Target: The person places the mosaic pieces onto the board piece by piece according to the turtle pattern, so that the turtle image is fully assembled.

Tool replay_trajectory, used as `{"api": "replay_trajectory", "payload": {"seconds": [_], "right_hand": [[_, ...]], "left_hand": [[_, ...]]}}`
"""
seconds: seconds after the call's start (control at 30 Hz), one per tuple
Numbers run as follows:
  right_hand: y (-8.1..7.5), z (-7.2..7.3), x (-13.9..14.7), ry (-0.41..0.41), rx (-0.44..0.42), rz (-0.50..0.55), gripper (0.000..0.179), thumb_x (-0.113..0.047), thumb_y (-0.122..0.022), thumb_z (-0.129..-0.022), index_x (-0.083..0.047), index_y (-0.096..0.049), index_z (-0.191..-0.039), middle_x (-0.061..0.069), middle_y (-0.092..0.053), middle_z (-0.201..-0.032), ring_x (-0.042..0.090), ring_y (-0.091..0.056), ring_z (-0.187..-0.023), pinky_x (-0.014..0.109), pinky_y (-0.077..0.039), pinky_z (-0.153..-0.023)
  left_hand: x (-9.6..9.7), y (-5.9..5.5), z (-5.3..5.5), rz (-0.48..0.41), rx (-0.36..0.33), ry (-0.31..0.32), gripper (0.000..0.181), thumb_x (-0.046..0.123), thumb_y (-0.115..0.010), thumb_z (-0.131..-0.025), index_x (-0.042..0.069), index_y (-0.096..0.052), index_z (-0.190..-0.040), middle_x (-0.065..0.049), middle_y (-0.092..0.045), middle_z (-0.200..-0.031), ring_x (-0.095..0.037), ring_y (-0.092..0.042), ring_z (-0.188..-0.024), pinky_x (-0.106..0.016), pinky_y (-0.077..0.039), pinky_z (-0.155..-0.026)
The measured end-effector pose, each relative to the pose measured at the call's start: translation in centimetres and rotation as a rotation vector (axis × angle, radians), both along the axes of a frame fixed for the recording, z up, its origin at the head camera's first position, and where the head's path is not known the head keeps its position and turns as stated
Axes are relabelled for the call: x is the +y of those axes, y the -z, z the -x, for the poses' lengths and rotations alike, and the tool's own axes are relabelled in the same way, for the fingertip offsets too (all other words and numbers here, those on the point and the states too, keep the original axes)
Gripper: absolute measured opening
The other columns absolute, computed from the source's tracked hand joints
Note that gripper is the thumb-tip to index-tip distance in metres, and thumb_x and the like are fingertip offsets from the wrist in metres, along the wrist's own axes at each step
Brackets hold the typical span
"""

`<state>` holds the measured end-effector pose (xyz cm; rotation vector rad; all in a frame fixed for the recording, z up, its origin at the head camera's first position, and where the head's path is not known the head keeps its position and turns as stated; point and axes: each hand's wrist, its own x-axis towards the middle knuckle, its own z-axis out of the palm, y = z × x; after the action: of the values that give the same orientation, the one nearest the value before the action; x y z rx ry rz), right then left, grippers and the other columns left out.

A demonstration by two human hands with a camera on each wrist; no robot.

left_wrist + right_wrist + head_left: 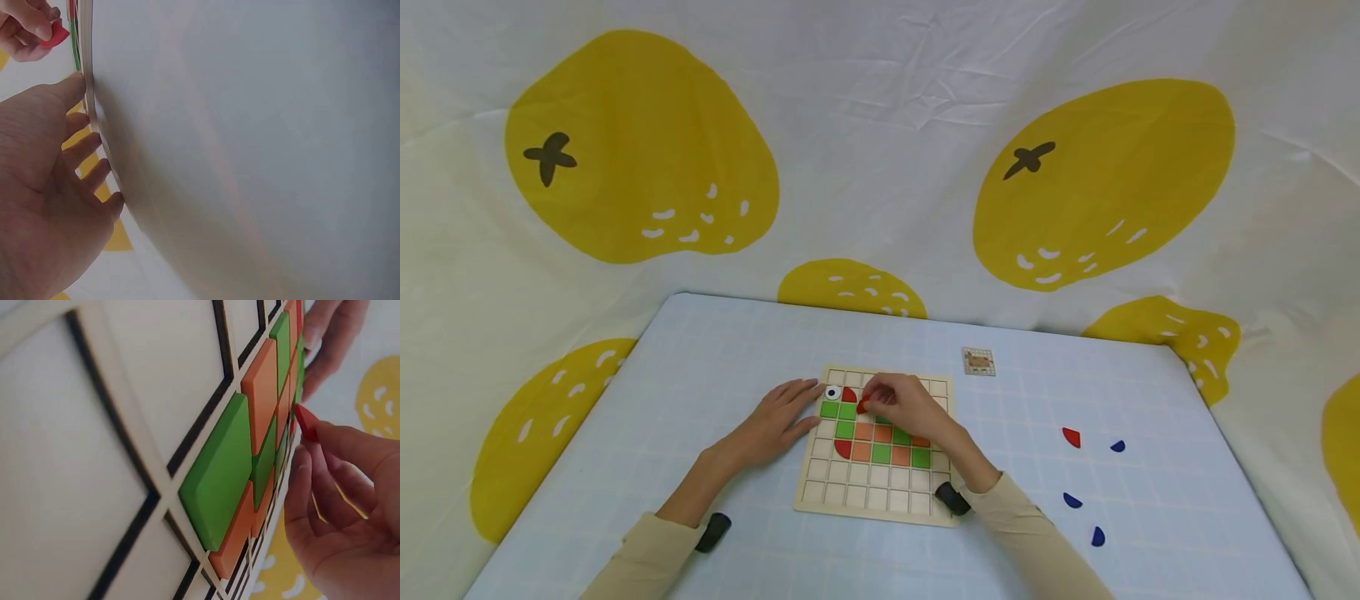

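A wooden grid board (835,494) lies on the table, its cells partly filled with green, orange and red tiles and one white tile with an eye (832,392). Over its upper middle, my right hand (910,406) pinches a red quarter-round tile (305,423) between thumb and fingertips. The red tile is just above the board in the right wrist view; whether it touches is unclear. With fingers extended, my left hand (778,421) rests at the board's left edge, fingertips and thumb against it. The right hand hides some cells.
Right of the board lie a loose red quarter-round tile (1072,437) and several dark blue rounded tiles (1072,500). A small picture card (979,362) is beyond the board's upper right corner. A white curtain with yellow fruit prints (880,192) hangs behind the table (730,333).
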<state>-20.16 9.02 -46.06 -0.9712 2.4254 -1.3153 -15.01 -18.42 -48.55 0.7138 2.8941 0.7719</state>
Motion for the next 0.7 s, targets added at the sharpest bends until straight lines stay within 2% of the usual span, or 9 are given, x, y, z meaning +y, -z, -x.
{"api": "replay_trajectory", "payload": {"seconds": [0.2,0.47,0.7], "right_hand": [[0.13,-0.08,-0.06,-0.014,0.007,-0.031,0.008,-0.002,-0.069,-0.097,0.001,-0.069,-0.105,0.011,-0.071,-0.093,0.017,-0.066,-0.082,0.025,-0.056,-0.074],[-0.19,-0.14,0.07,-0.022,0.001,-0.079,0.006,-0.004,-0.072,-0.096,0.001,-0.072,-0.099,0.008,-0.069,-0.091,0.011,-0.059,-0.075,0.022,-0.052,-0.068],[-0.19,-0.16,0.08,-0.017,0.02,-0.095,0.011,0.0,-0.069,-0.097,0.002,-0.078,-0.103,0.012,-0.071,-0.1,0.02,-0.067,-0.087,0.022,-0.055,-0.075]], "left_hand": [[0.01,0.02,-0.02,-0.001,0.003,0.001,0.058,0.025,-0.063,-0.104,0.005,-0.043,-0.156,-0.019,-0.042,-0.158,-0.043,-0.033,-0.147,-0.061,-0.029,-0.119],[0.04,0.03,0.06,0.005,0.002,-0.001,0.058,0.026,-0.063,-0.104,0.006,-0.044,-0.156,-0.019,-0.042,-0.158,-0.042,-0.033,-0.147,-0.061,-0.028,-0.119],[0.07,-0.01,0.04,0.01,0.0,-0.003,0.058,0.025,-0.062,-0.105,0.006,-0.043,-0.156,-0.019,-0.042,-0.158,-0.042,-0.033,-0.147,-0.061,-0.028,-0.119]]}}
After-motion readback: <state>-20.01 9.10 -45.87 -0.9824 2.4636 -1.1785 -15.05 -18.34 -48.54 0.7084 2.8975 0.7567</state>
